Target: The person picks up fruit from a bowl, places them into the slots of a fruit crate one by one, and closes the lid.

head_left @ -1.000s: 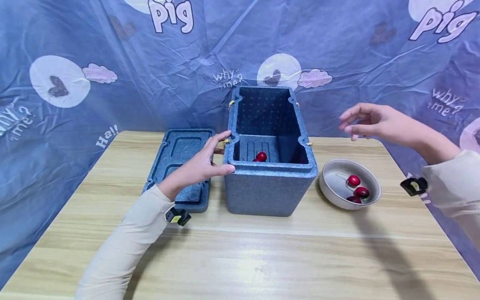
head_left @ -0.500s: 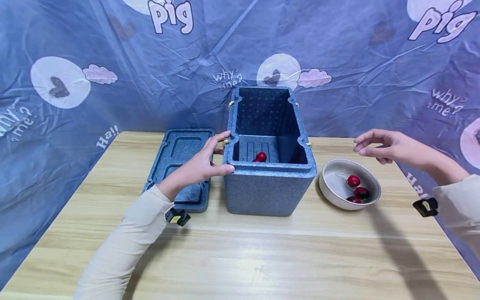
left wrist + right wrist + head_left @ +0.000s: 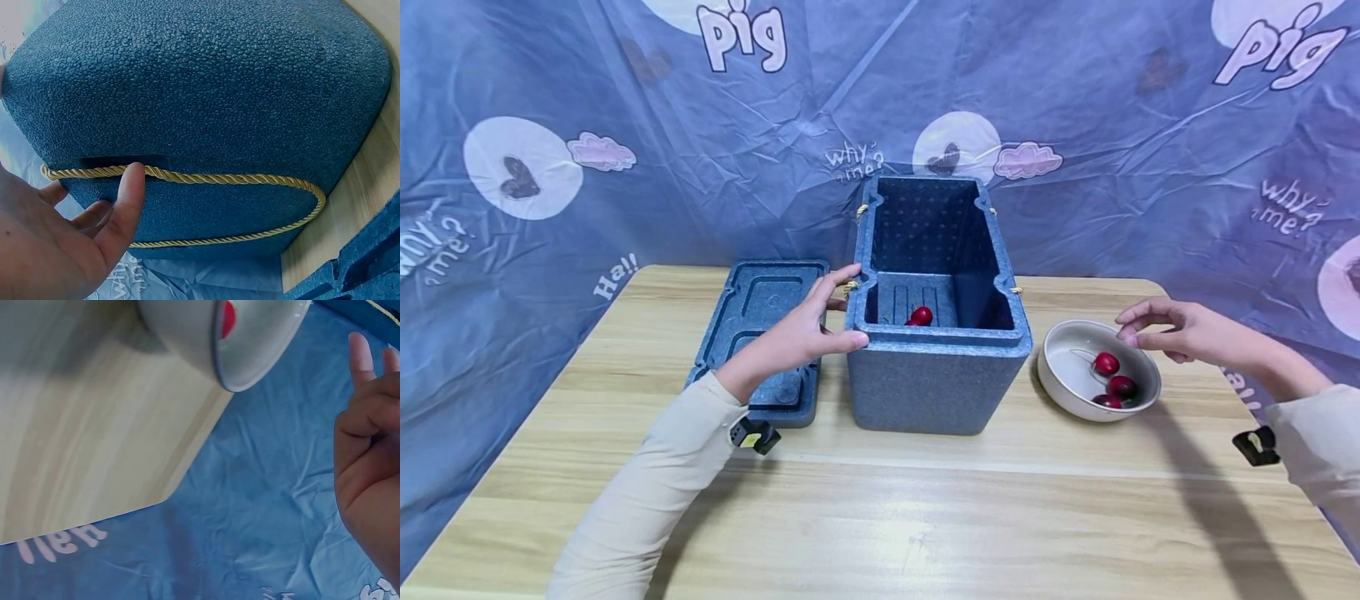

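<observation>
A deep blue foam box (image 3: 925, 387) stands uncovered on the table. My left hand (image 3: 797, 342) rests on its near left corner, thumb at the front rim and fingers along the left side; the left wrist view shows a fingertip on the box's gold rope (image 3: 250, 179). Red cherries (image 3: 921, 316) lie inside, partly hidden by the front wall. To the right, a pale round bowl (image 3: 1060, 387) holds three red cherries (image 3: 1107, 363) with thin stems. My right hand (image 3: 1187, 333) hovers over the bowl's far right rim, fingers loosely bent, holding nothing visible.
The blue box lid (image 3: 775, 292) lies flat on the table left of the box, under my left forearm. The wooden table (image 3: 880, 517) ends close behind the box, where a printed blue cloth (image 3: 737, 167) hangs.
My right hand has moved right and then down, from high between box and bowl to the bowl's rim. My left hand has stayed on the box.
</observation>
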`<action>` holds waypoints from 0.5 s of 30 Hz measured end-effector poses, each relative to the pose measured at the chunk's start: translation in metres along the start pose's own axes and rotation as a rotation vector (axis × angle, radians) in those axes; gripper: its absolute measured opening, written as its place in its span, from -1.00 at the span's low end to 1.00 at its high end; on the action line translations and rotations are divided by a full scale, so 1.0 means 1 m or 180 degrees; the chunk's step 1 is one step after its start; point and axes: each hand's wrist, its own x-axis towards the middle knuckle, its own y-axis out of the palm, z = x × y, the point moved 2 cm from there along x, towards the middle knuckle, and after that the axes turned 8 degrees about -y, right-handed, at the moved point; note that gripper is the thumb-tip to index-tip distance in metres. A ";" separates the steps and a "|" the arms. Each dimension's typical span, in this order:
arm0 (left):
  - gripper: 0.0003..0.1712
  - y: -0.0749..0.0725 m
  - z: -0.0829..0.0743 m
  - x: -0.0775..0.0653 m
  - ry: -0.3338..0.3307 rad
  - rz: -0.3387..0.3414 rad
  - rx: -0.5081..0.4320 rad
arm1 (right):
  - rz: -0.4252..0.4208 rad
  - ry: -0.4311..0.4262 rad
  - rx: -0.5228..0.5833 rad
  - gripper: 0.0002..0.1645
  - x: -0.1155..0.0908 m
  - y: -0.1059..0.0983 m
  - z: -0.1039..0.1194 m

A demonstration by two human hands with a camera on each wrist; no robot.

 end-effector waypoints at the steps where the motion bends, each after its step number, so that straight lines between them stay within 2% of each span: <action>1: 0.20 0.000 0.000 0.000 0.0013 0.0000 -0.0001 | 0.0005 0.0021 0.0005 -0.70 -0.001 0.001 -0.002; 5: 0.25 0.000 0.000 0.000 0.0029 -0.0003 0.0002 | 0.0050 0.0120 -0.0058 -0.75 -0.006 0.005 -0.009; 15: 0.27 0.000 0.001 0.000 0.0018 0.0001 0.0004 | 0.0164 0.0134 -0.0064 -0.74 -0.016 0.015 -0.027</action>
